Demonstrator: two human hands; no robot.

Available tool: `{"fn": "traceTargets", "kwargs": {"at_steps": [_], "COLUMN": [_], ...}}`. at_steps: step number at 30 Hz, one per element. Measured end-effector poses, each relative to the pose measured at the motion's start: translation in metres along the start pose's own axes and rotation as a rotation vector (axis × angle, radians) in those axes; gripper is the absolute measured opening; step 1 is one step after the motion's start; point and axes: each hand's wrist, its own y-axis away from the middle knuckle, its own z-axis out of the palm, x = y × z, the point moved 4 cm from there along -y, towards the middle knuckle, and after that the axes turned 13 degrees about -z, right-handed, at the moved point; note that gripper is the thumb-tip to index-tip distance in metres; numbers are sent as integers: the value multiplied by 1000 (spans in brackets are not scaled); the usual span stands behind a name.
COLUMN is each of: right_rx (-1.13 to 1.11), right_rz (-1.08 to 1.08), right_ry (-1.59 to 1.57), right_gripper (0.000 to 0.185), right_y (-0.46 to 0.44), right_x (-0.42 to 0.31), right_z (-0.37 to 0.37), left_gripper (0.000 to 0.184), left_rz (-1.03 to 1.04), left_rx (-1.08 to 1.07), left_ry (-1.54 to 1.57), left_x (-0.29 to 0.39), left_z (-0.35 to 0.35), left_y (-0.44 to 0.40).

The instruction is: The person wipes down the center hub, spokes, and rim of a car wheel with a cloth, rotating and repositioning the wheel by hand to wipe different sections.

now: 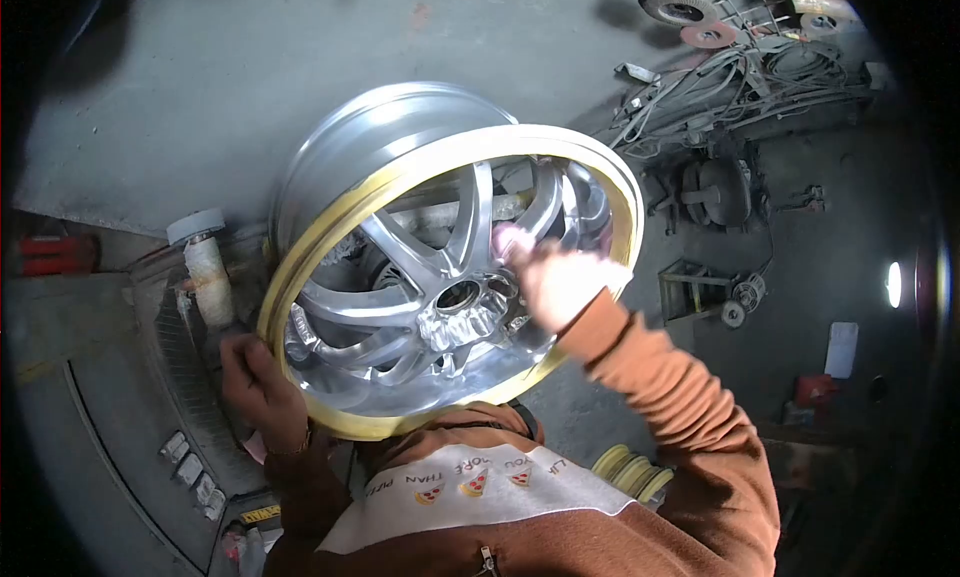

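Note:
A bare-metal alloy car wheel (455,177) stands tilted in front of my body, its spoked face towards me. Its front lip carries a yellowish-white band (400,167). At the lower left edge of the rim, my left hand (262,392) is closed with its fingers curled against the lip. My right hand (565,282) is over the spokes, right of the centre bore (460,296), and blurred by motion. It looks closed; a pinkish patch and a pale patch show at its fingers, too smeared to name.
Left of the wheel stands a pale, stained cylinder (208,277) with a round cap. Cables and hoses (740,82) lie at the upper right, near a small metal frame (690,289). Another yellow rim (632,474) is at the lower right. A grey surface (200,107) lies behind the wheel.

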Motion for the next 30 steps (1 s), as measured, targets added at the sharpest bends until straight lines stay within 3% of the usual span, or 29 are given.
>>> {"fn": "traceTargets", "kwargs": {"at_steps": [3,4,7,9,10,12,14,17,22,23,25,28,30], "right_rx": [110,53,193,-30,-20,129,259,224,250,195,320,334,280], "right_rz": [-60,-32,23,73,78,-28,-38,-61,-137,-76,-1,69,-38], "right_ry": [-106,-66,-101,-34,-120,-116,-230,-238,-76,19,-24,-53,-27], "right_gripper": [31,31,28,28,29,30,22,22,25,26,23,23,27], "right_y": [2,3,7,2,0,-4,-5,12,9,3,-5,-7,1], "right_x": [-2,8,33,22,16,-1,-7,-10,16,29,63,58,28], "right_z": [1,-1,-14,-11,-6,2,5,-3,1,0,-5,-8,-4], "left_gripper": [27,27,29,32,31,26,27,30,30,30,32,32,31], "left_rz": [-7,1,-19,-46,-45,52,0,-5,10,4,-27,-7,7], "left_rx": [12,-4,21,67,103,140,130,163,81,79,61,74,86], "left_ry": [-1,-9,-23,-29,-31,-146,-99,-72,-63,-69,-18,-21,-35], "left_x": [-7,-11,-8,-9,-12,-6,-16,-12,-4,-7,-13,-10,-12], "left_z": [-3,-5,-1,1,0,-2,-4,0,-1,-2,-5,-4,-5], "left_y": [2,2,2,1,1,1,2,0,2,3,2,1,2]}}
